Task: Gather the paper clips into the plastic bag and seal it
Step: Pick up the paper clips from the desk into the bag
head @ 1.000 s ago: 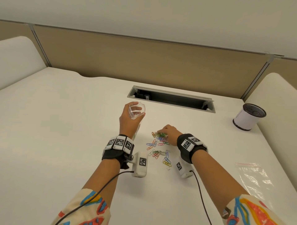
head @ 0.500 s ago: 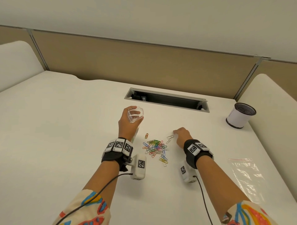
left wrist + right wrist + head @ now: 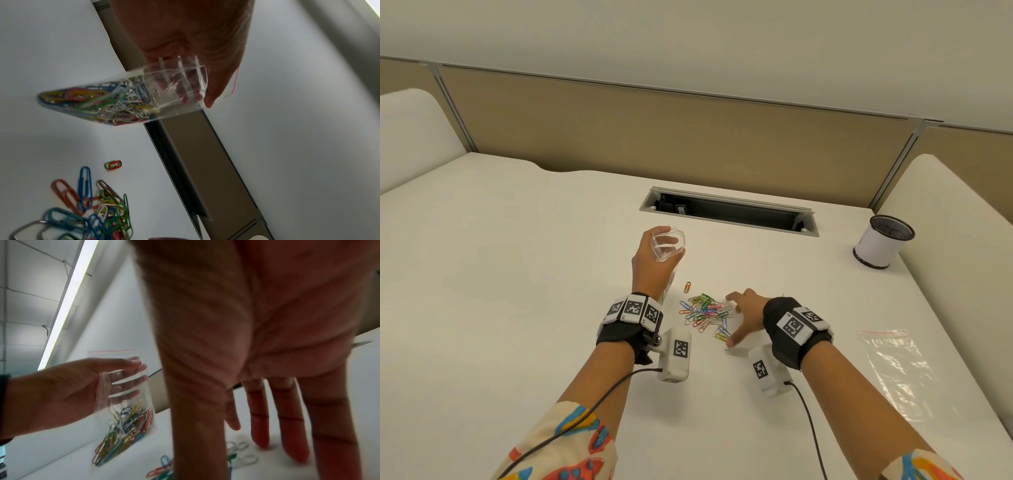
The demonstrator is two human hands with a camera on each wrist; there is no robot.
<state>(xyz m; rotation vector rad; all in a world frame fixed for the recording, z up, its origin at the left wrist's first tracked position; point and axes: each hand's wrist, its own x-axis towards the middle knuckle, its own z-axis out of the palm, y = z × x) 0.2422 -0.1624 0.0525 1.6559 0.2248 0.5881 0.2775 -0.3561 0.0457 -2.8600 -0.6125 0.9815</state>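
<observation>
My left hand (image 3: 650, 270) grips a clear zip bag (image 3: 668, 244) upright above the table, mouth held open; in the left wrist view the bag (image 3: 127, 97) has several coloured paper clips in its bottom. A loose pile of coloured paper clips (image 3: 705, 313) lies on the white table between my hands, with one orange clip (image 3: 687, 287) apart behind it. My right hand (image 3: 736, 318) lies spread and flat at the pile's right edge; its straight fingers (image 3: 287, 415) touch the table and hold nothing.
A second, empty zip bag (image 3: 897, 370) lies flat at the right. A white cup with a black mesh rim (image 3: 883, 241) stands at the far right. A recessed cable slot (image 3: 729, 210) runs behind the clips. Beige partitions close off the desk's back.
My right hand left the back of the pile, went out to the right, and now lies spread at the pile's right edge. The clips are bunched closer. The left hand holds the bag still.
</observation>
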